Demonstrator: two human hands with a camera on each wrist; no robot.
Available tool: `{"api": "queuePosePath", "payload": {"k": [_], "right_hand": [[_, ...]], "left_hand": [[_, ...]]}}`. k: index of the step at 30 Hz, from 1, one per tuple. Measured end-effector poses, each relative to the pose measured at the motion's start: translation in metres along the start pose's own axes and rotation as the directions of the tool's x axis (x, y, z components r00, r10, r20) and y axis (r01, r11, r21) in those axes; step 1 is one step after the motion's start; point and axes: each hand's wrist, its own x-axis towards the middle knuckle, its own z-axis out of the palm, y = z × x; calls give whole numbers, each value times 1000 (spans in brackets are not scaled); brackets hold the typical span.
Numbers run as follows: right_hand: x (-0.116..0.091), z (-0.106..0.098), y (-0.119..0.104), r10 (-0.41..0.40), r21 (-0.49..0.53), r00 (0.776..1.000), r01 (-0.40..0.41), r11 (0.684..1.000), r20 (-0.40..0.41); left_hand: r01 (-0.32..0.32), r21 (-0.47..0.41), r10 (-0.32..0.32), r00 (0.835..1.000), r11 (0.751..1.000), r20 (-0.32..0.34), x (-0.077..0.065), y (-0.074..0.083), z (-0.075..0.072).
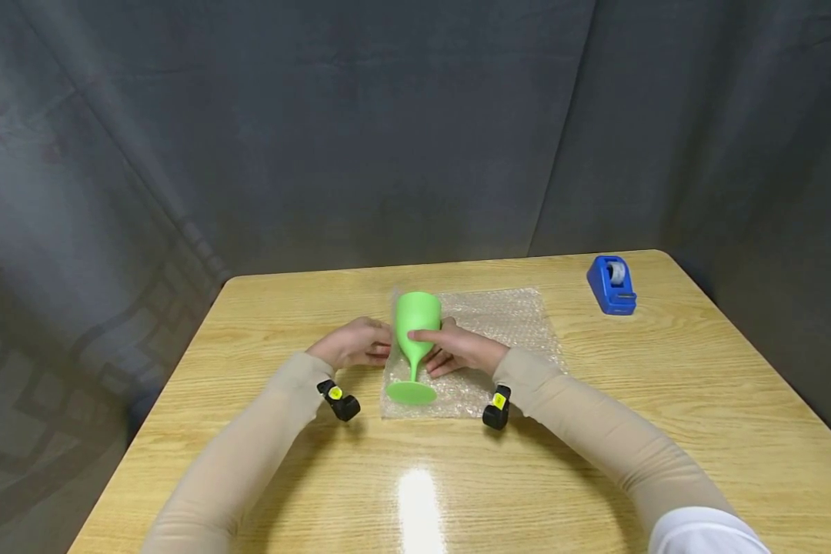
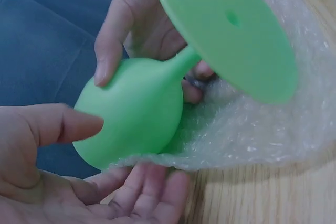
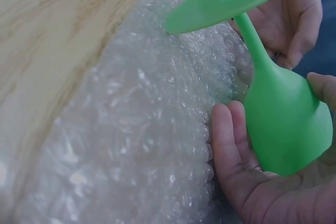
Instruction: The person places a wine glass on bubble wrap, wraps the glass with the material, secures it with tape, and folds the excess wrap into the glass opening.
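A bright green goblet lies along the left part of a sheet of bubble wrap, its round foot toward the person. My right hand grips the bowl, thumb on top and fingers at its side, as the right wrist view also shows. My left hand is at the wrap's left edge, which rises beside the bowl. In the left wrist view its fingers touch the wrap's edge from beneath, while the thumb extends over the bowl, apart from those fingers.
A blue tape dispenser with a roll of clear tape stands at the back right of the wooden table. Dark grey curtains hang behind the table and at both sides. Each wrist carries a small black camera.
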Motion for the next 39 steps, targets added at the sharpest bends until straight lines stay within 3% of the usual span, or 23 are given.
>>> {"api": "queuePosePath", "payload": {"k": [8, 17, 26, 29, 35, 39], "right_hand": [[2, -2, 2, 6, 17, 1000, -6, 1000, 5], [2, -4, 3, -10, 33, 1000, 9, 999, 27], [-4, -8, -4, 13, -54, 999, -11, 998, 34], [-4, -10, -8, 30, -60, 1000, -30, 998, 0], [0, -11, -12, 8, 18, 986, -5, 1000, -168], [2, -13, -10, 3, 86, 984, 12, 996, -176]], "left_hand": [[20, 15, -19, 999, 1000, -31, 1, 8, 9], [-35, 104, 42, 997, 994, -65, 2, 9, 15], [-37, 108, 44, 997, 993, -67, 4, 9, 15], [-28, 107, 37, 997, 994, -75, 4, 10, 16], [-19, 112, 30, 995, 994, -96, 3, 11, 16], [-22, 119, 33, 995, 993, -94, 3, 12, 17]]}}
